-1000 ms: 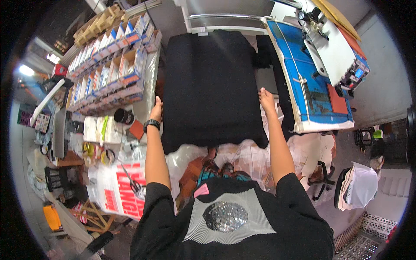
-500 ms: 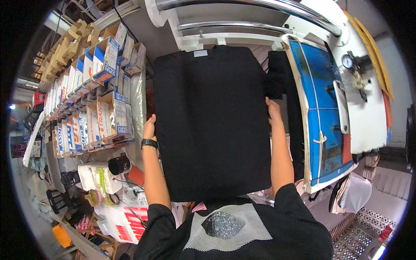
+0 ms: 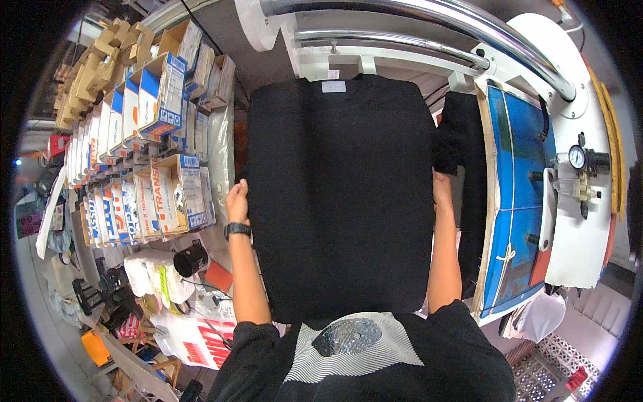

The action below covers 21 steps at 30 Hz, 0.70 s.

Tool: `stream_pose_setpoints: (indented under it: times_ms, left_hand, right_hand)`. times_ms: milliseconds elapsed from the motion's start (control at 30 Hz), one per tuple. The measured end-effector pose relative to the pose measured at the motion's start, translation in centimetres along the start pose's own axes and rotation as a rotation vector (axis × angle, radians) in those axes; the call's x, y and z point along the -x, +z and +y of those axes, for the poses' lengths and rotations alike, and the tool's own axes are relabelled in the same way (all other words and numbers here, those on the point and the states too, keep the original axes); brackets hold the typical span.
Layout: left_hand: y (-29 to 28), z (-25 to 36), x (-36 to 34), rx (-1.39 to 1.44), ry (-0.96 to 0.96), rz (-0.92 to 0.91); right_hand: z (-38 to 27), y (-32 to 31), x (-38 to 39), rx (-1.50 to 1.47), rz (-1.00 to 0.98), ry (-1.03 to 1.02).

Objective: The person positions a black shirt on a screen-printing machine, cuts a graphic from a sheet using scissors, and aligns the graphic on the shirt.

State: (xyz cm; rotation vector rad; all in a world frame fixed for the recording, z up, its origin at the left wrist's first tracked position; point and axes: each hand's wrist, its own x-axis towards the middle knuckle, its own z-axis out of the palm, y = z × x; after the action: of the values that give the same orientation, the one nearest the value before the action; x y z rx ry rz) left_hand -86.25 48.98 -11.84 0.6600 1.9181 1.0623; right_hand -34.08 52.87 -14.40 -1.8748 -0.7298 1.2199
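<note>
A black shirt [image 3: 338, 194] lies spread flat in front of me, with a pale label [image 3: 333, 86] at its collar and its lower edge close to my body. My left hand [image 3: 238, 199] grips its left edge, fingers partly hidden by the cloth. On the opposite edge my right hand [image 3: 442, 191] grips the shirt, also partly hidden. Just beyond that hand is another piece of black cloth [image 3: 465, 147].
Rows of open cardboard boxes [image 3: 151, 107] fill the left side above a black cup [image 3: 191, 258]. Chrome bars [image 3: 395, 39] cross the top. On the right stand a blue padded board [image 3: 510, 174], a white machine plate [image 3: 579, 241] and a pressure gauge [image 3: 577, 156].
The shirt and both hands have come closer to my body, now covering the clutter that showed below the shirt. The view has shifted, showing more of the chrome bars.
</note>
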Motion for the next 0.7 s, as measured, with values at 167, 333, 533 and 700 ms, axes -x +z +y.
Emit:
stream_pose_setpoints:
  times_ms: [167, 333, 533, 700]
  left_hand:
    - [2.1, 0.2, -0.2, 0.144, -0.151, -0.231]
    - [0.5, -0.9, -0.1, 0.259, -0.202, -0.331]
    - [0.0, -3.6, -2.6, 0.269, -0.042, -0.257]
    - [0.9, -4.3, -3.5, 0.131, -0.035, -0.248]
  right_hand:
    - [4.9, -2.1, -3.3, 0.347, 0.019, -0.246]
    - [1.7, 0.7, 0.4, -0.015, -0.11, -0.037]
    - [3.8, -0.3, -0.8, 0.053, -0.122, -0.153]
    - [3.9, -0.8, -1.3, 0.186, -0.015, -0.108]
